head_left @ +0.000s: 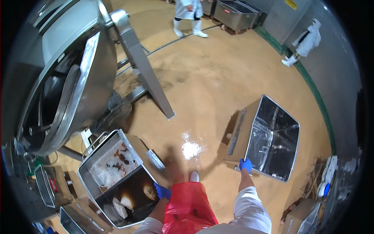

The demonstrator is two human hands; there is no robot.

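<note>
My left hand (163, 191), in a blue glove, is closed over the right edge of a wheeled metal tub (150, 177). Dark brown liquid (138, 181) fills the nearer part of this tub, with several pale chunks (119, 208) in it. Whitish, ice-like material (107, 169) with reddish-brown bits covers the farther part. My right hand (246, 165), also blue-gloved, grips the near corner of a second metal tub (272, 132), by its rim or handle; bare shiny walls show inside it. A red apron (189, 206) hangs in front of me, between the two tubs.
A large tilted steel kettle (91, 74) on a slanted leg (146, 74) stands at the left. Two people in white coats (187, 9) (308, 42) are farther off, near more metal tubs (233, 15). Wet tan floor (191, 150) shines ahead; other tubs (76, 218) stand at the lower left.
</note>
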